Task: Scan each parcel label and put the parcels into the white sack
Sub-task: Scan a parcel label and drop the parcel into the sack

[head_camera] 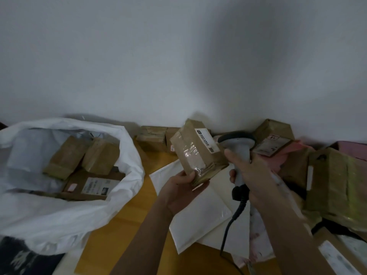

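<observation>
My left hand (181,187) grips the lower end of a brown taped cardboard parcel (195,150), held tilted in the air with its white label facing up and right. My right hand (248,175) holds a grey handheld scanner (239,147) by its handle, its dark head just right of the parcel's label and its black cable hanging down. The white sack (127,167) lies open at the left with several brown parcels inside.
White padded envelopes (200,217) lie on the yellow wooden floor under my hands. Brown boxes (276,138) and pink mailers are piled at the right, and more boxes (153,135) stand along the white wall. A dark cloth is at the bottom left.
</observation>
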`<control>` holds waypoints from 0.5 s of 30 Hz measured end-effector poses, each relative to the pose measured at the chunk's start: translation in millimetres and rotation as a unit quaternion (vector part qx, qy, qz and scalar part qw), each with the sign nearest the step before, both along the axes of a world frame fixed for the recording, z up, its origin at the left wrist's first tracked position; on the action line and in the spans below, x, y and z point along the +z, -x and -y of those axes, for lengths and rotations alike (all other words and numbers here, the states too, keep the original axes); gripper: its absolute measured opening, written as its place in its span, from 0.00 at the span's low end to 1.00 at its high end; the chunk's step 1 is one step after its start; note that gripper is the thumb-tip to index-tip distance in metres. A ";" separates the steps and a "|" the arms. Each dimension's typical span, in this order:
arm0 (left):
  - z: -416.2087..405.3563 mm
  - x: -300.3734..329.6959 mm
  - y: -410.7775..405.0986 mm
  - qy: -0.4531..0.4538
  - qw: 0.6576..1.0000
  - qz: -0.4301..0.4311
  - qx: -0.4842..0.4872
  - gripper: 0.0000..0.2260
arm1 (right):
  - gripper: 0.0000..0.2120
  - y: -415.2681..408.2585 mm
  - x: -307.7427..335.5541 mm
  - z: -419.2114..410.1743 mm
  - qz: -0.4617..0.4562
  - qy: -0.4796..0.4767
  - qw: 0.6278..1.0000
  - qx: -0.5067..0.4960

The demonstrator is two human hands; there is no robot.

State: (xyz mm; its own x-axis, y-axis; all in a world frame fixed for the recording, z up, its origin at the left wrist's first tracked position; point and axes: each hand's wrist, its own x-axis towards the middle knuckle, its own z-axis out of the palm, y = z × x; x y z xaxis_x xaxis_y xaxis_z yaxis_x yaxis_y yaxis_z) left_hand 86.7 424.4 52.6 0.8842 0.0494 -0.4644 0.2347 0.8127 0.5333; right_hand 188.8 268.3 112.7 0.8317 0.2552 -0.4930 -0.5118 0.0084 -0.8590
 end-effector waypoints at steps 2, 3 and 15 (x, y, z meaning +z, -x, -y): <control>-0.7 6.7 10.0 -0.032 0.999 0.023 -0.020 0.39 | 0.23 11.7 2.3 -4.6 0.023 -0.013 1.000 0.012; -1.0 9.7 15.8 -0.051 0.998 0.028 -0.020 0.39 | 0.24 18.0 4.2 -6.1 0.038 -0.014 0.999 0.020; 21.7 41.3 37.3 -0.193 0.981 -0.031 0.015 0.40 | 0.27 48.6 23.8 6.3 0.214 0.042 0.972 0.086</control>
State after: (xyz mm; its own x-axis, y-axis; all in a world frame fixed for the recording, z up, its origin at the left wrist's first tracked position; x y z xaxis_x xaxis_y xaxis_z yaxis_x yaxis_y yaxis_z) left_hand 49.3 402.6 93.8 0.8500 0.2567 -0.4599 0.2567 0.5605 0.7873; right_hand 140.3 262.0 136.5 0.9136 0.3830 -0.1363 -0.0951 -0.1245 -0.9876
